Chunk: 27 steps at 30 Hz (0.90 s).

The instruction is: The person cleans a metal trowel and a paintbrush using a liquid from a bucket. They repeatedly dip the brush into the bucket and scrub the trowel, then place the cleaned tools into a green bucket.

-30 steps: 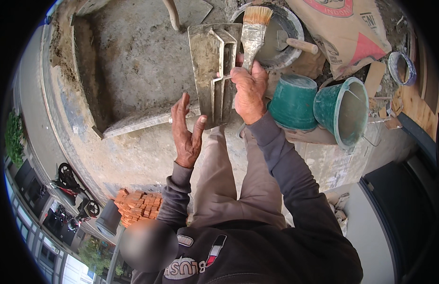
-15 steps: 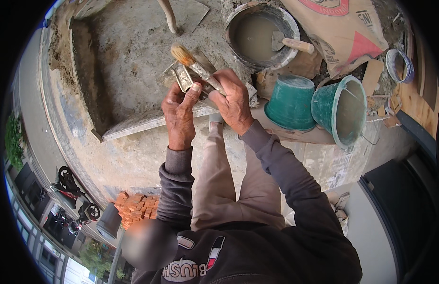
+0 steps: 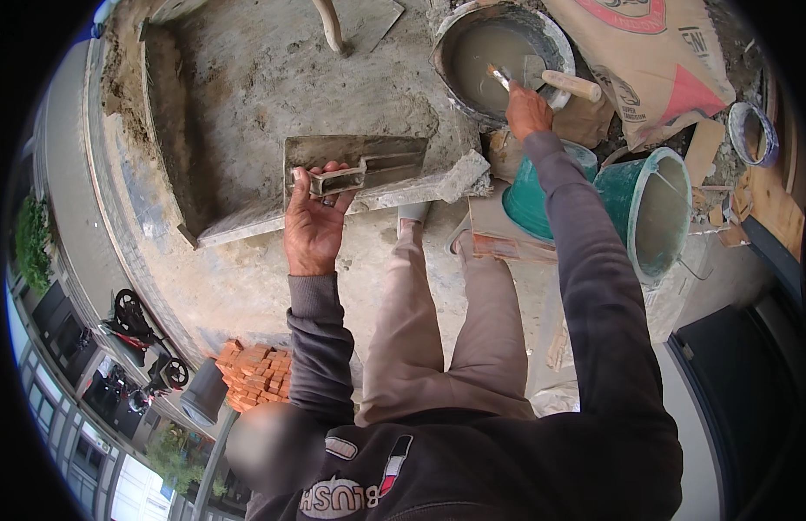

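My left hand (image 3: 316, 227) is closed round the handle of a flat rectangular plastering trowel (image 3: 394, 158), its metal plate lying over the near edge of the mortar trough (image 3: 273, 222). My right hand (image 3: 529, 111) reaches to the far right and grips a paintbrush (image 3: 500, 76). The brush's bristle end is at the cloudy water inside a round black bucket (image 3: 449, 80); how deep it dips I cannot tell. Across that bucket's rim rests a small trowel with a wooden handle (image 3: 570, 84), close beside my right hand.
Two green buckets (image 3: 655, 204) stand right of my legs, one of them holding murky water. A paper cement sack (image 3: 650, 69) leans behind them. A wooden tool handle (image 3: 328, 24) rises from the trough. Stacked red bricks (image 3: 254, 373) and a motorcycle (image 3: 141, 340) are at the left.
My hands have come apart. The right one has carried the brush away to the black bucket's water; the left one has turned the trowel so its plate lies level to the right.
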Tool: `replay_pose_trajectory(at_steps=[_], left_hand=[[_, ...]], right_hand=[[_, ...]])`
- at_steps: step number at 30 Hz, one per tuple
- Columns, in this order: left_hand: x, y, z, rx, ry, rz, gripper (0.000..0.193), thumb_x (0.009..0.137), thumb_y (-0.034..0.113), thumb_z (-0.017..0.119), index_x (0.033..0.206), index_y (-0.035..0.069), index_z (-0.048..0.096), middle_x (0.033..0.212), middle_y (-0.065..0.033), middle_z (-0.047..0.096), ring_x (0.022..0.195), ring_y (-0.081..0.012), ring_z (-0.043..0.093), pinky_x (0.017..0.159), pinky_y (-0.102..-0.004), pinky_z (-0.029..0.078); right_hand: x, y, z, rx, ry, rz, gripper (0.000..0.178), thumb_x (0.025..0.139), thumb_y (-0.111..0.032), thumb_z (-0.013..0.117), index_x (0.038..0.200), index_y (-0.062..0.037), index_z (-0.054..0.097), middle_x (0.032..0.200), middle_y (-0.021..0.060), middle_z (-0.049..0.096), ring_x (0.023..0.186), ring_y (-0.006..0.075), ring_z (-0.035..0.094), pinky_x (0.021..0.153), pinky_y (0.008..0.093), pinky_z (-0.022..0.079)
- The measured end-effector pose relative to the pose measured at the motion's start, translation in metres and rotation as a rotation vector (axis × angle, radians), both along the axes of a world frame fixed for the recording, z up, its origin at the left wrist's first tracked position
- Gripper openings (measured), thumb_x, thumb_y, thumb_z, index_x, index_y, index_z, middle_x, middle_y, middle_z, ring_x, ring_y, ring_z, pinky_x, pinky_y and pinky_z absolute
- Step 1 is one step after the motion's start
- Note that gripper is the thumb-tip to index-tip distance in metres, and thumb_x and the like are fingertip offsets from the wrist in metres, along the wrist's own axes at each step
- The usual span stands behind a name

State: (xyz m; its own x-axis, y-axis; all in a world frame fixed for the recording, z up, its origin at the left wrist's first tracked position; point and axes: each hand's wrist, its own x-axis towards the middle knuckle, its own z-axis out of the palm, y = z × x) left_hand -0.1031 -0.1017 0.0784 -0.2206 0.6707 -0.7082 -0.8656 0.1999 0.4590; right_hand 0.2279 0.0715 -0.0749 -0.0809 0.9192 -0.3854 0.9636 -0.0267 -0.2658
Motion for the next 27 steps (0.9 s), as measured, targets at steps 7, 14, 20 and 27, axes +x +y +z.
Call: replay_pose_trajectory(at_steps=[7, 14, 20, 27], left_hand=[[-0.005, -0.011, -0.011, -0.098, -0.078, 0.173, 0.016, 0.092, 0.021, 0.071, 0.100, 0.008, 0.065, 0.111, -0.0173, 0.068, 0.124, -0.0387, 0.056, 0.109, -0.0649, 0.041], [0.007, -0.008, -0.020, -0.088, -0.208, 0.319, 0.021, 0.096, 0.007, 0.061, 0.114, 0.000, 0.052, 0.115, -0.0210, 0.064, 0.127, -0.0438, 0.052, 0.110, -0.0690, 0.038], [0.016, -0.009, -0.013, -0.040, -0.299, 0.380, 0.027, 0.095, 0.004, 0.057, 0.118, -0.006, 0.049, 0.118, -0.0224, 0.061, 0.134, -0.0421, 0.046, 0.113, -0.0700, 0.035], [-0.001, -0.026, -0.002, -0.036, -0.266, 0.411, 0.022, 0.095, 0.004, 0.059, 0.113, -0.006, 0.053, 0.118, -0.0221, 0.063, 0.134, -0.0421, 0.046, 0.114, -0.0676, 0.036]], right_hand=[[-0.005, -0.028, 0.039, 0.102, 0.368, -0.033, 0.043, 0.088, -0.011, 0.054, 0.129, -0.0120, 0.065, 0.112, 0.0245, 0.068, 0.099, 0.0412, 0.066, 0.087, 0.0462, 0.052], [-0.076, -0.117, 0.132, 0.117, 0.548, 0.148, 0.057, 0.086, -0.006, 0.062, 0.140, -0.0215, 0.057, 0.085, 0.0129, 0.060, 0.074, 0.0320, 0.064, 0.067, 0.0423, 0.054], [-0.109, -0.142, 0.110, 0.282, 0.396, 0.249, 0.061, 0.086, -0.005, 0.063, 0.140, -0.0306, 0.056, 0.084, 0.0086, 0.050, 0.074, 0.0296, 0.063, 0.059, 0.0412, 0.054], [-0.080, -0.120, 0.078, 0.288, 0.323, -0.002, 0.053, 0.090, -0.007, 0.061, 0.138, -0.0284, 0.058, 0.081, 0.0150, 0.056, 0.073, 0.0358, 0.065, 0.062, 0.0487, 0.052]])
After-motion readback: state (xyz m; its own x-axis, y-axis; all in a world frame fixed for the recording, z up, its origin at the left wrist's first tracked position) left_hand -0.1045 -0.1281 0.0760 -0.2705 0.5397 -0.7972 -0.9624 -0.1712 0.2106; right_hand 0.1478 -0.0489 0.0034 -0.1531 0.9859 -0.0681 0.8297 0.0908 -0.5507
